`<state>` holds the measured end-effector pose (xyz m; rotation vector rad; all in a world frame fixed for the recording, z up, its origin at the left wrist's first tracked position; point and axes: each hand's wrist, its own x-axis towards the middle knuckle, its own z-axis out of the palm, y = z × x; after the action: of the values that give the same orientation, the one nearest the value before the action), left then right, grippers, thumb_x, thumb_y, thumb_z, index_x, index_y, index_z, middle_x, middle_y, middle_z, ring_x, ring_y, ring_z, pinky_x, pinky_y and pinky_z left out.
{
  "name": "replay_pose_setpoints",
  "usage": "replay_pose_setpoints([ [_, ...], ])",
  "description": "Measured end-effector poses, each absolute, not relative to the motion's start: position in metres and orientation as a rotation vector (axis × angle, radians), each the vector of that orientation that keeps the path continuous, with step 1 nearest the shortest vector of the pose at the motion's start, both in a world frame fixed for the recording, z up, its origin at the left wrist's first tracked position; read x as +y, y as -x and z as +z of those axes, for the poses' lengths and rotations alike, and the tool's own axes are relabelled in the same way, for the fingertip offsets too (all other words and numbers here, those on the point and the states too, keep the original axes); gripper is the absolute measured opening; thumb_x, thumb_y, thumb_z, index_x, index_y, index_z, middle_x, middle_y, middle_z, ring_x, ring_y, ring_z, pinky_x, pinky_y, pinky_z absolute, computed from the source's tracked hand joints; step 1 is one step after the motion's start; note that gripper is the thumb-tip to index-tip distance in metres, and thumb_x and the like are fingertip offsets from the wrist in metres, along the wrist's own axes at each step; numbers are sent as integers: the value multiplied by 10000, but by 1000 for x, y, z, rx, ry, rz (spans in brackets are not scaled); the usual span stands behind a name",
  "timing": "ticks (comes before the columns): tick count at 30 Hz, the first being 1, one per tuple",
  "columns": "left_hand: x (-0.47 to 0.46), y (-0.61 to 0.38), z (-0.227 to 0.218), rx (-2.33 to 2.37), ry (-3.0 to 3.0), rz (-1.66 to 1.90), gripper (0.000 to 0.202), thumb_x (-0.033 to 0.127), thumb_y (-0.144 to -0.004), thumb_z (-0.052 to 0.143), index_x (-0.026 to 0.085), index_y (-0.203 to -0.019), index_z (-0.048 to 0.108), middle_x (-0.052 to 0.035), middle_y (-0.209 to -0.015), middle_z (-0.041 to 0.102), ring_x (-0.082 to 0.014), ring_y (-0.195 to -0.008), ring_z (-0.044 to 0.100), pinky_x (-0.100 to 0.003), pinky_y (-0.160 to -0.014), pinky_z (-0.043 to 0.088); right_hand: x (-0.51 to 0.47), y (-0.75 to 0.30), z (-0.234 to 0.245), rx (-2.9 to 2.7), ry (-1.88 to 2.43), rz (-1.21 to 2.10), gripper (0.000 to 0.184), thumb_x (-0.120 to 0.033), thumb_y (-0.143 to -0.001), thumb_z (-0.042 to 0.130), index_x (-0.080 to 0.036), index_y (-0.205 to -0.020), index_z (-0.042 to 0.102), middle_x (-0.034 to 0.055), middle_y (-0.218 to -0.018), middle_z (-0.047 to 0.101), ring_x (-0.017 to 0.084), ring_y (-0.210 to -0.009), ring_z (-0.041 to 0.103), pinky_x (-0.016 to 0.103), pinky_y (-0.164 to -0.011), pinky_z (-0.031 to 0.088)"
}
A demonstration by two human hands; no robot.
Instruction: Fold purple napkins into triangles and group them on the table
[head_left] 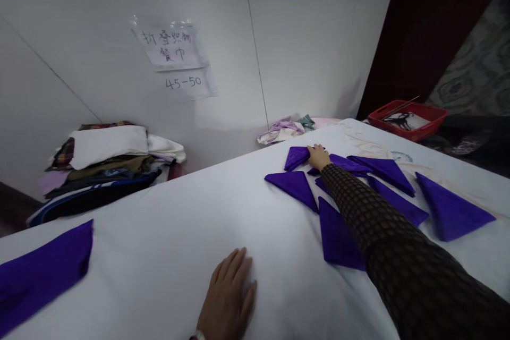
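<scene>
My left hand lies flat and open on the white sheet, fingers together, holding nothing. My right arm in a dark netted sleeve reaches far across the bed. My right hand rests on the farthest folded purple napkin, its fingers curled down onto the cloth. Several purple napkins folded into triangles lie fanned around and under that arm. A larger purple cloth lies at the left edge of the bed.
A pile of folded textiles sits against the wall at the left. Crumpled pastel cloths lie at the far edge of the bed. A red plastic basket stands at the back right. Paper notes are taped to the white wall.
</scene>
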<state>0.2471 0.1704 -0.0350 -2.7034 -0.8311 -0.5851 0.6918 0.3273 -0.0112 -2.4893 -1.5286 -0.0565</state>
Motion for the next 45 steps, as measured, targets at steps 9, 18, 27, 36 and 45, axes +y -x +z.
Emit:
replay_pose_setpoints([
  [9,169,-245,-37,-852,2697,-517,428,343,-831,561,205,-1236,556,-58,-1333,551,-232,-1238,481,-382,-943,474,333,-711,-17,-1578,2577,-175,384,-110,-911,287,-126,-1228,504,203,-1130,573,282,-1082,489,386,-830,400],
  [18,169,-246,-36,-902,2745,-537,420,347,-836,547,233,-1239,553,-46,-1326,559,-232,-1220,504,-391,-947,481,315,-722,-8,-1711,2510,-257,374,-169,-932,277,-144,-1134,591,177,-1201,569,290,-1192,411,427,-956,296],
  [27,168,-247,-33,-928,2759,-515,414,354,-840,537,223,-1231,566,-53,-1331,553,-233,-1221,497,-394,-958,469,314,-726,-12,-1573,2556,-148,514,-75,-853,345,-93,-1365,389,211,-1281,517,311,-1192,453,448,-927,372],
  [36,170,-246,-38,-958,2786,-552,403,344,-841,534,224,-1224,576,-62,-1317,565,-243,-1215,504,-408,-951,472,329,-651,-14,-1981,2264,77,565,-89,-788,472,-241,-1331,490,72,-1422,448,247,-1303,378,414,-1044,308],
  [45,170,-249,-37,-967,2787,-637,360,314,-838,531,213,-1177,599,-65,-1266,601,-239,-1186,527,-408,-938,477,318,-648,0,-1838,2287,-26,567,-65,-810,411,-164,-1368,437,106,-1454,397,240,-1336,321,384,-1069,274],
])
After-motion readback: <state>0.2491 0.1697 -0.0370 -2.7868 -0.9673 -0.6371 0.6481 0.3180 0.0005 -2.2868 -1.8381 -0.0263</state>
